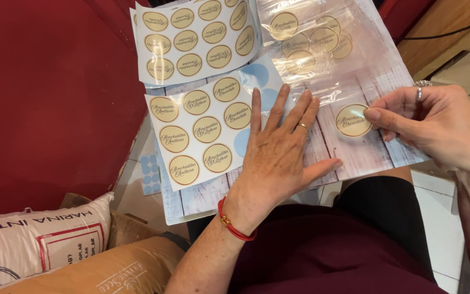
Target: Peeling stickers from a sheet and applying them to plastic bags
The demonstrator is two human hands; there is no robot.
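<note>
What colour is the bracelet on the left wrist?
Red, with a small gold bead; the bracelet shows in the head view.

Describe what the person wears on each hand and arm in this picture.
The left hand has a thin ring on one finger and a red cord bracelet with a gold bead at the wrist. The right hand has a sparkly silver ring. Both forearms are bare, without sleeves.

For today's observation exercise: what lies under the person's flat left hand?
The left hand presses flat on a clear plastic bag and the edge of a sticker sheet, both lying on a wood-print board. Whatever is directly beneath the palm is covered.
</note>
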